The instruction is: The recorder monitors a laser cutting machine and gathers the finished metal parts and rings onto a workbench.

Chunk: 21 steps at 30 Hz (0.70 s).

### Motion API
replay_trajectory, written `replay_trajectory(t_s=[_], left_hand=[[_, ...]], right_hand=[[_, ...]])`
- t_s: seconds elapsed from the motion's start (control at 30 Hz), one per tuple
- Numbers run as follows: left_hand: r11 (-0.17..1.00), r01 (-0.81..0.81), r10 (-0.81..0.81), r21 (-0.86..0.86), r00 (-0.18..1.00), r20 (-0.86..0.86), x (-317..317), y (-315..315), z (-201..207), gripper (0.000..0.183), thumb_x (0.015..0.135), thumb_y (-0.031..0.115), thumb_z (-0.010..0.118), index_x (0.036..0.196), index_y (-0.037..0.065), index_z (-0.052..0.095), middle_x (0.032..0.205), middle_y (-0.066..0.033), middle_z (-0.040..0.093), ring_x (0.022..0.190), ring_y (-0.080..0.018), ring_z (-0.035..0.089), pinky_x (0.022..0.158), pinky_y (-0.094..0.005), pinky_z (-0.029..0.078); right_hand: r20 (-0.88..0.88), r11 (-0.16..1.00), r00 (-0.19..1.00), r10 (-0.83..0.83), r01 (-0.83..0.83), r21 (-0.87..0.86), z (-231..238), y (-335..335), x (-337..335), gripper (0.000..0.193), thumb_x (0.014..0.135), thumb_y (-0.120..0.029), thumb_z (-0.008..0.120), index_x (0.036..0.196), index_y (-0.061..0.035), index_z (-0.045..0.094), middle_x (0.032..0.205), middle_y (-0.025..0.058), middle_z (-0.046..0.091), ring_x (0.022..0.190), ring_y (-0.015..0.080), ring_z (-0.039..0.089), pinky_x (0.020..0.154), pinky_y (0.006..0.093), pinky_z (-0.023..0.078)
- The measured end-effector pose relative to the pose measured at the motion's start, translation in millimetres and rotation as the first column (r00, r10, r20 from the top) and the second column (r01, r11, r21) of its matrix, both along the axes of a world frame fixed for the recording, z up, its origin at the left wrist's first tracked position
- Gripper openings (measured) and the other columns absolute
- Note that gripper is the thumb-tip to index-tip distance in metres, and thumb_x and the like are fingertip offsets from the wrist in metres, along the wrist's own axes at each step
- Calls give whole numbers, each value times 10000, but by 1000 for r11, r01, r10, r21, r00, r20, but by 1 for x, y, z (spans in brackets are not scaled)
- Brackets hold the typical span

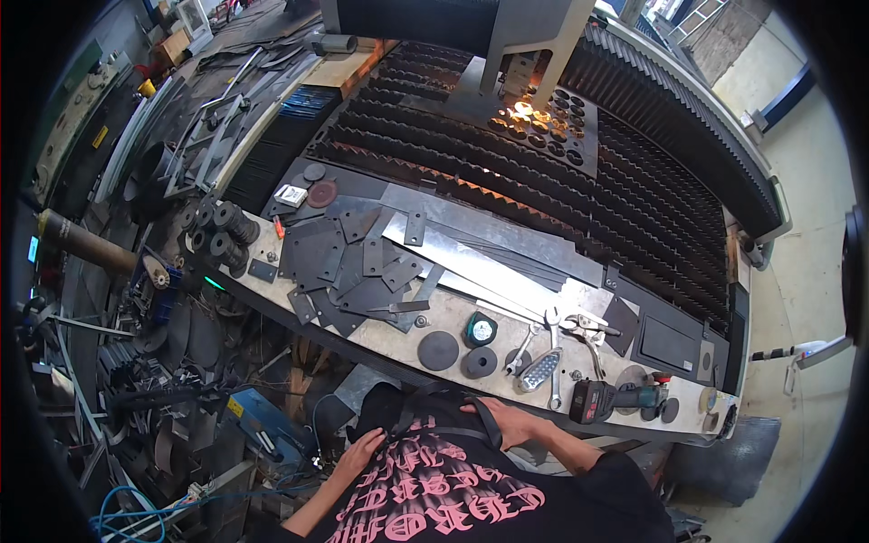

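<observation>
Both my hands are close to my body at the near edge of the machine. My left hand has its fingers closed at the edge of a black cloth that hangs in front of my waist. A dark strap runs along the right side of this cloth. My right hand is closed at that strap, its fingers pointing left and partly hidden. My black shirt with pink lettering fills the lower middle.
On the ledge ahead lie dark metal plates, a green tape measure, round discs, wrenches, locking pliers and a cordless angle grinder. Beyond, a cutting head throws sparks over a slatted bed. Scrap metal crowds the left.
</observation>
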<state>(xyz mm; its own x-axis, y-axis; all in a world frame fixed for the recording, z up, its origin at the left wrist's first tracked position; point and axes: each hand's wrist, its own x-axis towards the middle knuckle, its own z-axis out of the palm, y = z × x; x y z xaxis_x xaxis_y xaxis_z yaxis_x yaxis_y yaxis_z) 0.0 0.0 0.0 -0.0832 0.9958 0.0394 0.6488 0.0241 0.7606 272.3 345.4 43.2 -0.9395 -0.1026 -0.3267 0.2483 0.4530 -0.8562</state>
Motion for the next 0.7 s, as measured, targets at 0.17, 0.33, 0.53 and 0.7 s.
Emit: replay_trajectory(t_s=[0.17, 0.33, 0.53, 0.7], left_hand=[[1000, -26, 26, 16, 1000, 7, 3, 15, -11, 594, 918, 0, 568, 1481, 90, 404, 1516, -155, 480, 1329, -350, 557, 1069, -411, 488], [1000, -21, 21, 1, 1000, 19, 3, 16, -6, 595, 921, 3, 564, 1487, 88, 402, 1520, -156, 476, 1335, -350, 551, 1074, -408, 483], [1000, -11, 11, -6, 1000, -1, 3, 15, -8, 587, 919, 10, 574, 1479, 75, 412, 1515, -161, 478, 1339, -350, 546, 1081, -406, 478], [1000, -7, 7, 3, 1000, -7, 2, 18, -2, 589, 917, 13, 582, 1478, 69, 412, 1503, -166, 485, 1337, -350, 547, 1085, -406, 476]], right_hand=[[23, 1000, 1000, -8, 7, 17, 2, 15, 0, 1250, 553, -425, 873, 1612, -203, 247, 1639, 188, 259, 1502, 429, 267, 1214, 536, 304], [17, 1000, 1000, -18, 18, 7, 2, 14, 2, 1244, 552, -422, 872, 1611, -203, 256, 1639, 190, 261, 1503, 428, 268, 1211, 538, 309], [11, 1000, 1000, -22, 22, 6, 0, 13, 3, 1246, 546, -420, 872, 1608, -193, 262, 1635, 202, 263, 1501, 436, 268, 1219, 537, 294], [-4, 1000, 1000, -25, 25, 16, 1, 12, 2, 1253, 547, -328, 887, 1616, -212, 244, 1609, 216, 286, 1505, 437, 257, 1213, 526, 321]])
